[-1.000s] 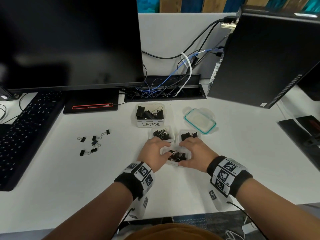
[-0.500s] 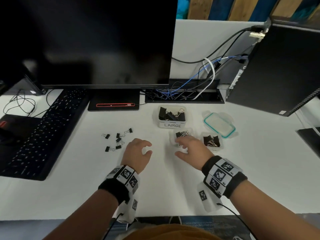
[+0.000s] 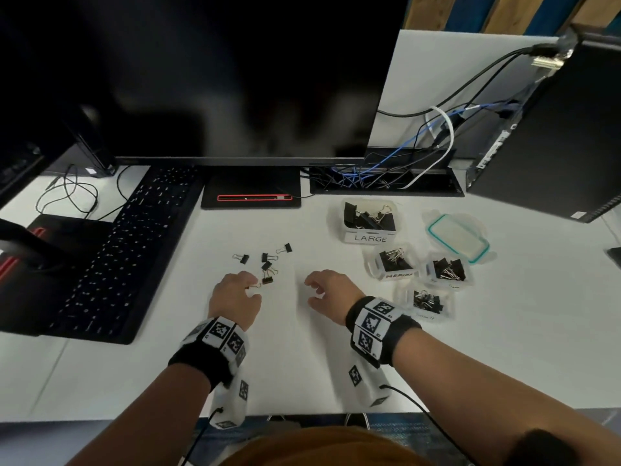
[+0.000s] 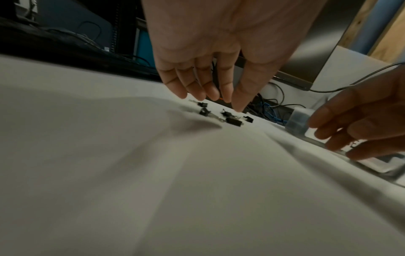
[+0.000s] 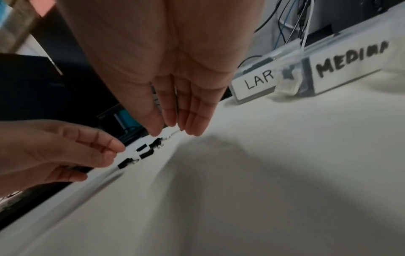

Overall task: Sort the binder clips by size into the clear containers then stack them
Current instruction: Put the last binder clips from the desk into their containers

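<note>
Stretching across the whole frame, the white surface (image 3: pixel 302 364) carries a black keyboard (image 3: pixel 134 250) at nine o'clock, a dark monitor (image 3: pixel 201 75) at twelve with its flat base (image 3: pixel 250 193) beneath, a cable trough (image 3: pixel 386 183) of blue, white and black leads, and a black computer tower (image 3: pixel 554 136) at two o'clock. Loose small binder clips (image 3: pixel 267 265) lie scattered just left of centre. The left hand (image 3: pixel 235 297) hovers at their six o'clock edge, fingers (image 4: pixel 241 97) straight and slightly apart, holding nothing. The right hand (image 3: pixel 331 292) hangs at centre, fingers (image 5: pixel 195 121) relaxed, together, empty. At three o'clock stand the LARGE container (image 3: pixel 371 238), the MEDIUM container (image 3: pixel 398 274) and two more small clear containers (image 3: pixel 450 284) (image 3: pixel 428 316), all holding clips, with a teal-rimmed lid (image 3: pixel 458 237) beyond them.
</note>
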